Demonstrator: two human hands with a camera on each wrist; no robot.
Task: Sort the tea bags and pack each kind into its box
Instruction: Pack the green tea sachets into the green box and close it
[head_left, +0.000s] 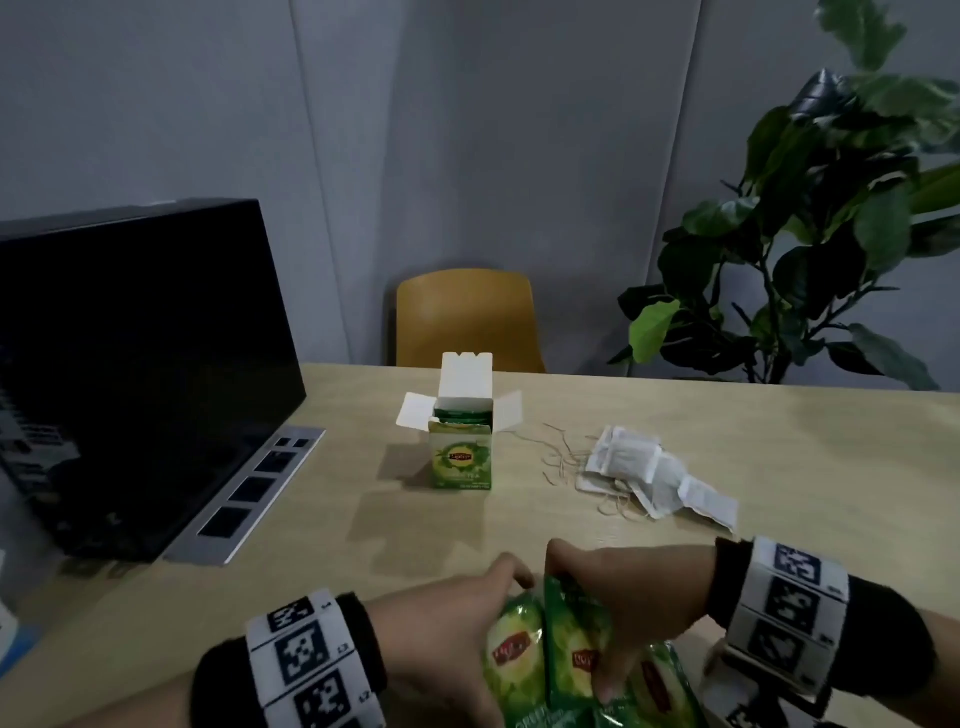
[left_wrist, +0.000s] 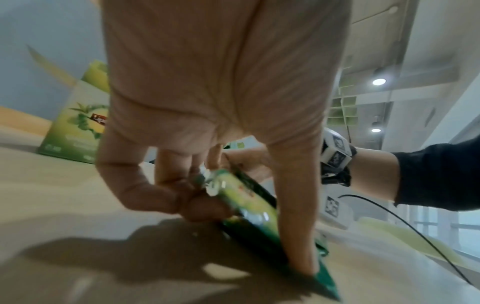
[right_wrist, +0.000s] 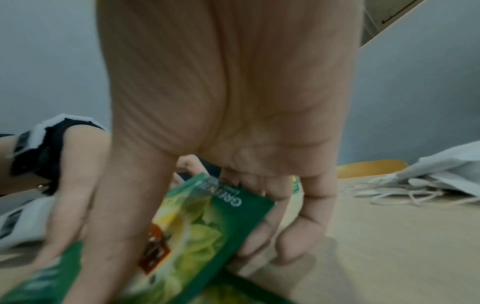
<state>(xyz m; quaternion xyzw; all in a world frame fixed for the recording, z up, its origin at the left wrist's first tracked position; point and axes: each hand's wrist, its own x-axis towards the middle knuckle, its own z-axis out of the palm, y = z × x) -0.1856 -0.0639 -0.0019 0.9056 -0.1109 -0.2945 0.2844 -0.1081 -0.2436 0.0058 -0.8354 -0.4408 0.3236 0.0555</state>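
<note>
An open green tea box (head_left: 460, 457) stands upright mid-table, flaps up, with green sachets inside. A pile of white tea bags (head_left: 639, 467) with loose strings lies to its right. At the near edge both hands hold green sachets. My left hand (head_left: 498, 592) grips one green sachet (head_left: 514, 654) between thumb and curled fingers, seen edge-on as the left sachet (left_wrist: 249, 201). My right hand (head_left: 597, 613) pinches a second green sachet (head_left: 574, 649) beside it, thumb across its front (right_wrist: 197, 226). A third green sachet (head_left: 665, 680) lies under the right hand.
An open laptop (head_left: 140, 364) takes up the left of the wooden table (head_left: 363, 545). A yellow chair (head_left: 467, 317) stands behind the far edge and a leafy plant (head_left: 831, 234) at the back right. Bare tabletop lies between the hands and the box.
</note>
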